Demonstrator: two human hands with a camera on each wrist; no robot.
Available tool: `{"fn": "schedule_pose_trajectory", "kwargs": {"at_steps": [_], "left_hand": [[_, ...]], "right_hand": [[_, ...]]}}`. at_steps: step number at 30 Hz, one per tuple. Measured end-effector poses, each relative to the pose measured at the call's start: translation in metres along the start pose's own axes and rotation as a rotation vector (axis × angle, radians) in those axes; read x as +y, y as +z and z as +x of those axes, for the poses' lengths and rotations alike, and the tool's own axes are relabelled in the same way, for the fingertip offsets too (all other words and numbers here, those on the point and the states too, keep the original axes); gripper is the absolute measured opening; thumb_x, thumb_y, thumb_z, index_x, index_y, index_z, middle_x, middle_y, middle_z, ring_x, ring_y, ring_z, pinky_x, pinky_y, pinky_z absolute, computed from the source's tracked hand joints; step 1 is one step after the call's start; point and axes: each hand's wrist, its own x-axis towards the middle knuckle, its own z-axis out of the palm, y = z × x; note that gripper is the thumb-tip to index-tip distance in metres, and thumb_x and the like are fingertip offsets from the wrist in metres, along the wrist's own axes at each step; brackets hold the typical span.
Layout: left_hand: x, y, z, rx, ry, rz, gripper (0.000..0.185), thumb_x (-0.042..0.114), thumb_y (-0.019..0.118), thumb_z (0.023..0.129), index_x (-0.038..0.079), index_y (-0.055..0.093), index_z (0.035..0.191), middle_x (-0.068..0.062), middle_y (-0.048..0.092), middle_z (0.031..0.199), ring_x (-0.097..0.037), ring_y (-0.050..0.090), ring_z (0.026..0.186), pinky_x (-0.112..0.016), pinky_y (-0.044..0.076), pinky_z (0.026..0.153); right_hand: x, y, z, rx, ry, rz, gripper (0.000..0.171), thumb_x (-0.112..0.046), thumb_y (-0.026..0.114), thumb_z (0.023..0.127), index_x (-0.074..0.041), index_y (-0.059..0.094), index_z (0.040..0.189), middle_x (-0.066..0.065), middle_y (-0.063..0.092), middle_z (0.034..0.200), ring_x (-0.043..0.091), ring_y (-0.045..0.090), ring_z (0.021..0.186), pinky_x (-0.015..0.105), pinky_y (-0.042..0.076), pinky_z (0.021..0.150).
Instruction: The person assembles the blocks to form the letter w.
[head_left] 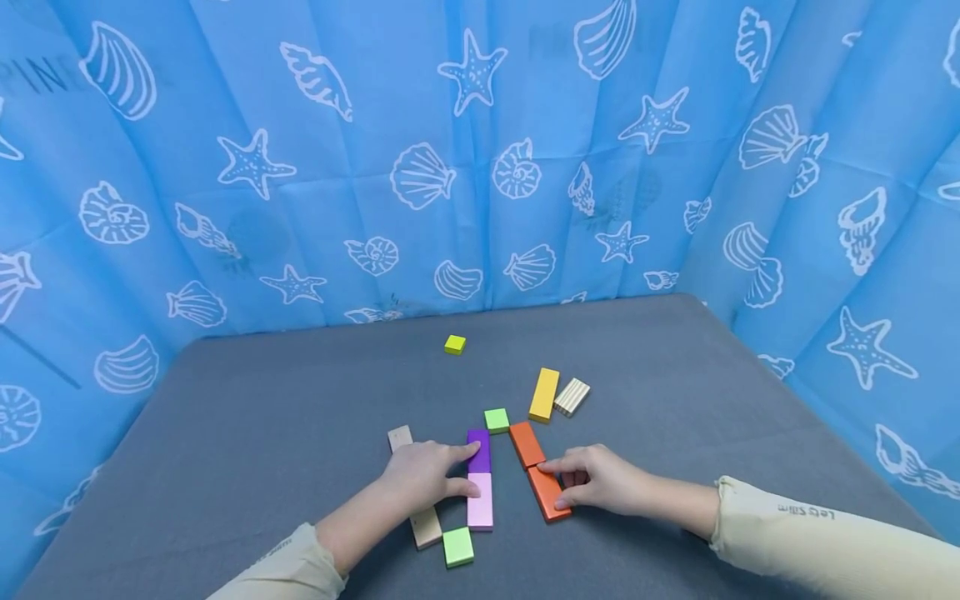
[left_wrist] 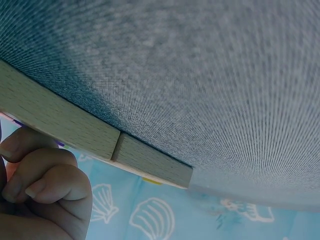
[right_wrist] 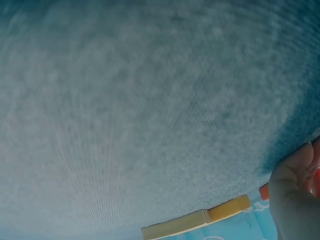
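My left hand reaches over a row of pale wooden blocks, partly hiding it. Its index fingertip touches a purple block and its thumb a pink block, which lie end to end. The other fingers are bent in toward the palm. On the other side my right hand rests its index fingertip near the joint between an upper orange block and a lower orange block. Its thumb lies at the lower one's right edge.
One green block sits above the purple and orange blocks; another green block lies below the pink one. Beyond are a yellow block, a striped block and a small yellow-green block. A blue curtain surrounds the grey table.
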Motion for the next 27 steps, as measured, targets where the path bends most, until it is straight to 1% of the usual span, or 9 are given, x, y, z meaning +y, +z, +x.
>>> {"fn": "schedule_pose_trajectory", "kwargs": {"at_steps": [6, 17, 24, 27], "left_hand": [[0.0, -0.0005, 0.0008, -0.014, -0.009, 0.0, 0.065, 0.057, 0.068, 0.082, 0.028, 0.056, 0.139, -0.006, 0.065, 0.125, -0.026, 0.063, 0.109, -0.042, 0.05, 0.077], [0.0013, -0.0005, 0.0017, -0.017, -0.007, 0.018, 0.065, 0.057, 0.068, 0.082, 0.028, 0.056, 0.139, -0.006, 0.065, 0.124, -0.025, 0.063, 0.108, -0.039, 0.049, 0.073], [0.0021, -0.0015, 0.0025, -0.013, 0.002, 0.025, 0.064, 0.056, 0.069, 0.082, 0.027, 0.058, 0.138, -0.006, 0.066, 0.124, -0.025, 0.063, 0.108, -0.039, 0.05, 0.072], [0.0027, -0.002, 0.0028, -0.014, 0.006, 0.029, 0.064, 0.056, 0.069, 0.082, 0.026, 0.058, 0.138, -0.006, 0.066, 0.124, -0.025, 0.063, 0.109, -0.04, 0.05, 0.073]], "right_hand": [[0.0005, 0.0002, 0.0009, -0.001, -0.001, -0.001, 0.045, -0.016, 0.077, 0.083, 0.005, 0.065, 0.121, -0.012, 0.05, 0.076, 0.0, 0.046, 0.067, 0.022, 0.043, 0.058], [0.0025, 0.0007, 0.0004, 0.014, -0.002, 0.013, 0.041, -0.015, 0.077, 0.084, 0.004, 0.067, 0.119, -0.012, 0.052, 0.076, 0.0, 0.046, 0.067, 0.023, 0.044, 0.058], [0.0028, -0.0004, 0.0009, 0.008, 0.043, 0.033, 0.042, -0.015, 0.077, 0.084, 0.003, 0.067, 0.119, -0.011, 0.052, 0.075, 0.0, 0.046, 0.067, 0.022, 0.043, 0.058], [0.0031, -0.0001, 0.0011, 0.011, 0.048, 0.032, 0.042, -0.016, 0.077, 0.084, 0.003, 0.067, 0.119, -0.012, 0.051, 0.075, 0.0, 0.046, 0.066, 0.022, 0.042, 0.058]]}}
